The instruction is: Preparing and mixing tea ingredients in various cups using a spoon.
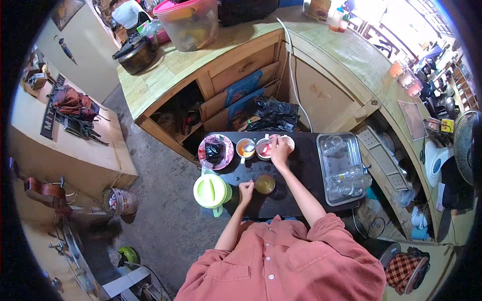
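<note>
My right hand [280, 151] holds a metal spoon [249, 147] whose bowl is over a white cup [244, 155] with orange contents. Beside it, partly under my hand, stands a cup [262, 155] with red and white contents, and another white cup [290, 142] is behind my fingers. My left hand [246, 188] rests by a glass [265, 184] of yellowish-green liquid; its fingers are curled, and whether they grip anything is unclear. Left of the cups lies a pink patterned plate [202, 156] with black plastic on it.
A pitcher with a light green lid [209, 190] stands at the dark table's left edge. On the right, a clear tray [321, 169] bears several glass cups [348, 184]. Wooden counters [203, 67] curve around the table, with a black plastic bag [276, 113] below and a white cable hanging down.
</note>
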